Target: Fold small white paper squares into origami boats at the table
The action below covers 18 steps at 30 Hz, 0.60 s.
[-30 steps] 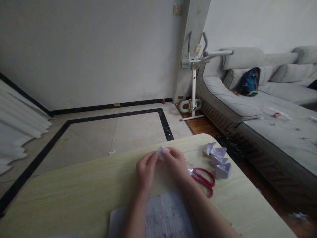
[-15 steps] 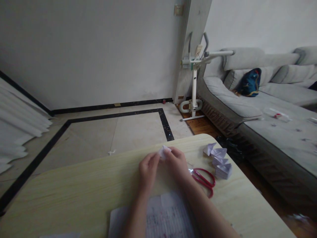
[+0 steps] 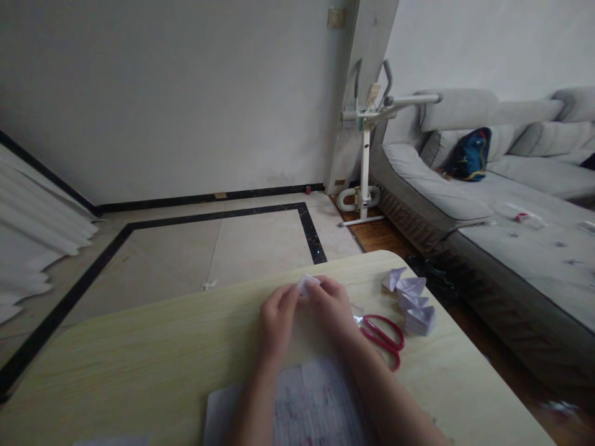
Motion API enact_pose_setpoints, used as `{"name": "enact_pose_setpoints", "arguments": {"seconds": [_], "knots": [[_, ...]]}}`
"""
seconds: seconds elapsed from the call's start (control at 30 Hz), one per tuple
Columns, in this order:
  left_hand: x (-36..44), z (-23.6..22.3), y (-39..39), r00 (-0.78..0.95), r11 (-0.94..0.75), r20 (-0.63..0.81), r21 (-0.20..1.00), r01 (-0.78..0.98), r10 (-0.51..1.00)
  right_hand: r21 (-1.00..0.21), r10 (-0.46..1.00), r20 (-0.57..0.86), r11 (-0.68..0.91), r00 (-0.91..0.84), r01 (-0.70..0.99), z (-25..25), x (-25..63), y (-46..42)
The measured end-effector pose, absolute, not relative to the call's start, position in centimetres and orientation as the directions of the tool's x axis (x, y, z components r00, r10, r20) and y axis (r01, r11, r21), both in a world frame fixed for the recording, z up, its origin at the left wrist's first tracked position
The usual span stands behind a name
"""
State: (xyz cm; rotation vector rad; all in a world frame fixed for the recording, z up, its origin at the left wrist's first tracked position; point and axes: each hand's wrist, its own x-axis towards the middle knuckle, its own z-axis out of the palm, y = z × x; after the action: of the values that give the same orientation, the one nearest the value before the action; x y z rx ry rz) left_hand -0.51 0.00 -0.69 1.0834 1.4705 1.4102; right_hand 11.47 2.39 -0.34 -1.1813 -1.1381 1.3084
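Note:
Between my two hands, near the far edge of the table, is a small folded piece of white paper (image 3: 307, 284). My left hand (image 3: 277, 313) pinches its left side, and my right hand (image 3: 333, 308) grips it from the right with the thumb on top. Parts of the paper are covered by my fingers. Red-handled scissors (image 3: 383, 337) lie just right of my right wrist, their blades partly hidden. Farther right stand several folded white paper pieces (image 3: 411, 301) in a row. Under my forearms lies a written-on lined sheet (image 3: 316, 402).
The pale wooden table (image 3: 153, 365) has a rounded far right corner. Another white sheet (image 3: 111, 441) shows at its near edge. Beyond stand a grey sofa (image 3: 520, 241) with a blue bag (image 3: 469, 155) and white exercise equipment (image 3: 365, 161). A white curtain (image 3: 32, 235) hangs at left.
Both hands stay in nearly the same place, still holding the folded paper, whose visible top face has shifted very slightly. The other things have not moved.

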Motion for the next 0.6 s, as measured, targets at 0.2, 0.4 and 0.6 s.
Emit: {"name": "enact_pose_setpoints", "arguments": {"seconds": [0.2, 0.4, 0.6], "knots": [[-0.69, -0.81, 0.04, -0.355, 0.045, -0.012, 0.995, 0.086, 0.935, -0.997, 0.998, -0.054, -0.056, -0.027, -0.053, -0.3, 11.42, 2.45], [-0.56, -0.59, 0.09, -0.309, 0.034, -0.017, 0.998, 0.048, 0.951, -0.989, 0.994, -0.082, -0.089, -0.067, -0.118, -0.25, 11.5, 2.38], [-0.62, -0.39, 0.03, -0.337, 0.045, -0.016, 0.996, 0.078, 0.941, -0.995, 0.995, -0.053, -0.06, -0.089, -0.085, -0.13, 11.58, 2.24]]}}
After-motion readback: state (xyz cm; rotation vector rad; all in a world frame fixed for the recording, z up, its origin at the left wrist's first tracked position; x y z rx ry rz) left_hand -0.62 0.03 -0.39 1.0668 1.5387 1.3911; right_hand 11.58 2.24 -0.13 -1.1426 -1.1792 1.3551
